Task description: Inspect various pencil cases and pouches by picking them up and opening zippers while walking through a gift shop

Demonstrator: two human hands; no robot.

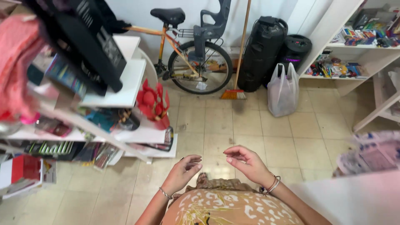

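My left hand (183,171) and my right hand (245,161) hover side by side low in the head view, above a beige tiled floor (266,137). Both have loosely curled fingers that are apart, and neither holds anything. Thin bracelets circle each wrist. Below them shows my patterned orange and white garment (229,208). Nearest on the left is a white shelf unit (125,96) with books, boxes and a red paper flower decoration (153,103).
An orange bicycle (196,54) with a grey child seat leans on the far wall. Beside it stand a broom (238,62), two black speakers (266,50) and a white plastic bag (283,91). White shelves (354,46) with colourful items fill the right; a white surface (358,200) lies at bottom right.
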